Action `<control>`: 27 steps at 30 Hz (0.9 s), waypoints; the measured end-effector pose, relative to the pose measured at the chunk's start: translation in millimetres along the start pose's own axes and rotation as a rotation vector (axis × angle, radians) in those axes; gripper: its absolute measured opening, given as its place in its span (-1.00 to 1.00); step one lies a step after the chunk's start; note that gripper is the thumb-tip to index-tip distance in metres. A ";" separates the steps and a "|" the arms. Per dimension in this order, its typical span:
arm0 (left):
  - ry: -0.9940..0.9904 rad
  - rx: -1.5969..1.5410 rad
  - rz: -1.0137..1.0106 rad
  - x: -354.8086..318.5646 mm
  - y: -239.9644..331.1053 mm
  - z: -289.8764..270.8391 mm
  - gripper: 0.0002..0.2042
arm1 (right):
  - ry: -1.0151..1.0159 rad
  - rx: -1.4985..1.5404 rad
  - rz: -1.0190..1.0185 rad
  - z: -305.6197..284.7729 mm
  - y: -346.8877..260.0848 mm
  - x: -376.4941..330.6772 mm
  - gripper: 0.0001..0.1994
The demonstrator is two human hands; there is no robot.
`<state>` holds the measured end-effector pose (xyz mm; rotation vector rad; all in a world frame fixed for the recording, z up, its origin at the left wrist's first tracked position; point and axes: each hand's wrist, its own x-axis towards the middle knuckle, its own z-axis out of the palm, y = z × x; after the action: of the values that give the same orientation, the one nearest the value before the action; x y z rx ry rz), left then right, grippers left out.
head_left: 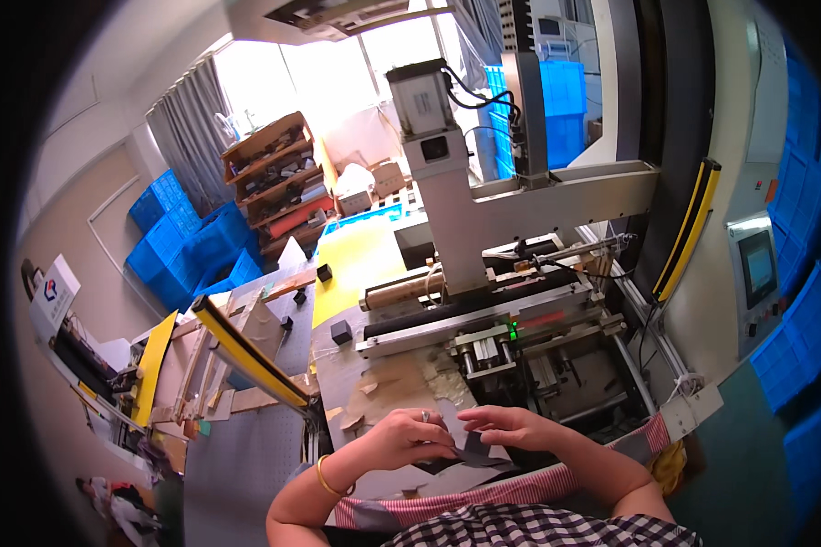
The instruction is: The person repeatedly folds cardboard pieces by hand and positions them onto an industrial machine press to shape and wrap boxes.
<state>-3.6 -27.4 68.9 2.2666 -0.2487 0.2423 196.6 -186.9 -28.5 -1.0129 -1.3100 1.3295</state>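
Observation:
My left hand [416, 438], with a ring and a gold bangle, is closed with its fingertips on a thin dark grey folded sheet piece [482, 448] at the front of the worktable. What its fingers grip is partly hidden by the hand. Close on the other side of the piece, my right hand [511, 427] has its fingers stretched out toward the left hand and over the piece. Whether its thumb touches the piece is hard to make out. Brown paper and scraps [388, 397] lie just beyond my left hand.
A press-like machine [483, 319] with rollers stands ahead. Yellow-black guard posts rise left [251, 351] and right [689, 232]. Small black cubes [340, 331] sit at centre left, near a yellow sheet [360, 260]. A control screen [757, 264] and blue crates [807, 337] are at right.

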 end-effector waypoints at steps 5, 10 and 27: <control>0.030 0.049 -0.057 24.6 -27.4 -26.1 -0.88 | -0.141 0.175 -0.034 -39.1 5.2 25.0 -0.53; 0.086 0.029 -0.096 61.0 -71.9 -50.2 -0.79 | 0.190 -0.382 -0.251 -90.7 -25.6 53.0 -0.40; 0.514 0.266 -0.073 213.7 -218.7 -148.9 -0.18 | 0.482 -0.695 -0.359 -273.0 -88.8 203.7 -0.31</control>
<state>244.5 205.1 61.0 2.3727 0.1450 0.8444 435.5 58.1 54.2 -1.3695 -1.5001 0.3068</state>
